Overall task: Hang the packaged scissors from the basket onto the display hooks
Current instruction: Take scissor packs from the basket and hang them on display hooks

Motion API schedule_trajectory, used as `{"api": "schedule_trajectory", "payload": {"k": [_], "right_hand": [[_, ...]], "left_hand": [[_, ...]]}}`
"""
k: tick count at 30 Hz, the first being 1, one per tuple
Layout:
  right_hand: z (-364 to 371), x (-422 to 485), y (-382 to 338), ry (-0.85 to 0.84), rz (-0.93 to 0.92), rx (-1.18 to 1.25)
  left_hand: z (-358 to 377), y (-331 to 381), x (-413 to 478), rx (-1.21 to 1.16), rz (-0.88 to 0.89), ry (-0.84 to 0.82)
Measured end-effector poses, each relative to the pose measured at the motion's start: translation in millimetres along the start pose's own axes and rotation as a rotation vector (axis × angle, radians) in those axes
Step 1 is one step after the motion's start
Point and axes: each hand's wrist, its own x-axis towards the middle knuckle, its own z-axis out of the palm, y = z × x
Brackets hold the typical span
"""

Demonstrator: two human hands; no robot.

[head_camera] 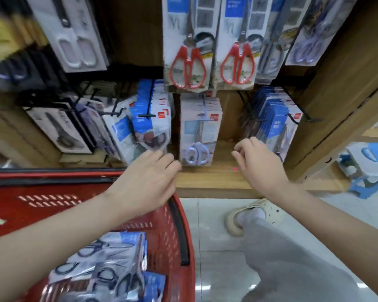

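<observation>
A red basket [179,219] at the lower left holds several packaged scissors [105,264] with blue-and-white cards. My left hand [148,177] hovers above the basket's far rim, fingers loosely bent, holding nothing, just below the hanging packs with dark-handled scissors [151,127]. My right hand [258,162] is raised over the wooden shelf, fingers loosely curled and empty, beside a stack of blue-carded packs [273,118] on a black hook [301,114]. Between my hands hangs a stack of packs with pale blue-handled scissors [200,129].
Red-handled scissors packs [188,55] hang on the upper row, with grey and white ones to either side. A wooden shelf ledge [214,182] runs below the hooks. My grey trouser leg and cream shoe [255,216] stand on the tiled floor at right.
</observation>
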Motion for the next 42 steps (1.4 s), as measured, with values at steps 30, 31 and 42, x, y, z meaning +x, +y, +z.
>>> {"api": "schedule_trajectory", "payload": {"k": [30,31,42], "right_hand": [[310,-128,-227,-1.133,0.304,0.2],[316,-132,-227,-1.132,0.329,0.199],[318,-127,-233,-0.932,0.732,0.374]], "left_hand": [[223,-92,-314,-0.55,-1.012,-0.848],[226,-91,-314,-0.573,-1.049,-0.801],[236,-87,-277,-1.169,-1.592,-0.385]]}}
